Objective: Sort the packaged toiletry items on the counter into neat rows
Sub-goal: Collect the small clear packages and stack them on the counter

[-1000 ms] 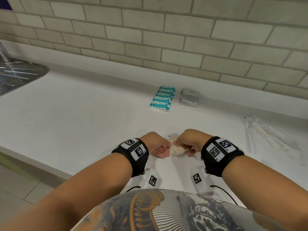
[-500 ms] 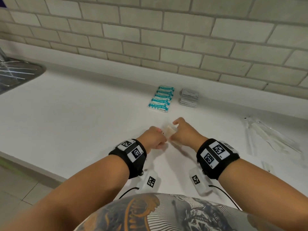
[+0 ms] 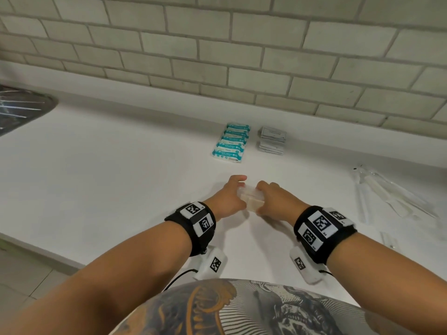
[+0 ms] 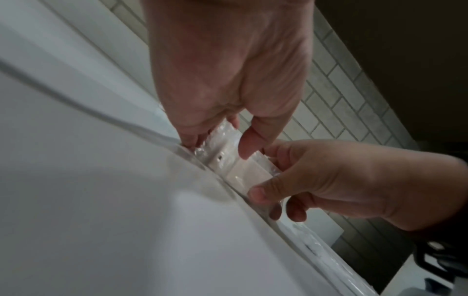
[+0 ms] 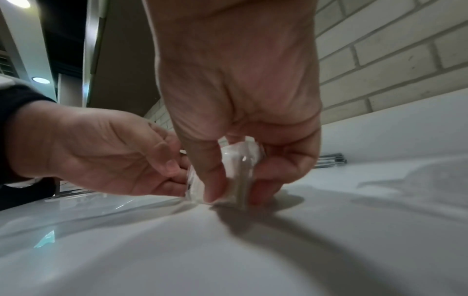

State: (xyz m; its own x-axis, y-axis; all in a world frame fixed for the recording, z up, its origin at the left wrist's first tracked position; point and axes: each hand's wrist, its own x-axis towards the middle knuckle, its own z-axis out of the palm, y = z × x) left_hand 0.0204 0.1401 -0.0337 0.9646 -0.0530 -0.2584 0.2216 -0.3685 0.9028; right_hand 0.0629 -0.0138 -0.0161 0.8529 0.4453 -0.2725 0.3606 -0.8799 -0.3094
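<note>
Both hands hold a small stack of clear-wrapped beige packets point(image 3: 251, 198) low on the white counter point(image 3: 121, 177). My left hand point(image 3: 233, 195) pinches the stack's left side, and in the left wrist view its thumb lies on the packets point(image 4: 228, 152). My right hand point(image 3: 268, 197) pinches the right side; the right wrist view shows thumb and fingers round the packets point(image 5: 235, 172), which touch the counter. Behind them lie a row of teal-and-white packets point(image 3: 231, 142) and a row of grey sachets point(image 3: 272, 140).
Clear-wrapped long items point(image 3: 391, 192) lie loose on the right of the counter. A metal sink drainer point(image 3: 21, 110) sits at the far left. A brick-tiled wall point(image 3: 242, 56) backs the counter, whose front edge runs at lower left.
Both hands have carried the clear-wrapped packets away from my body toward the rows at the back, and now hold them down at the counter.
</note>
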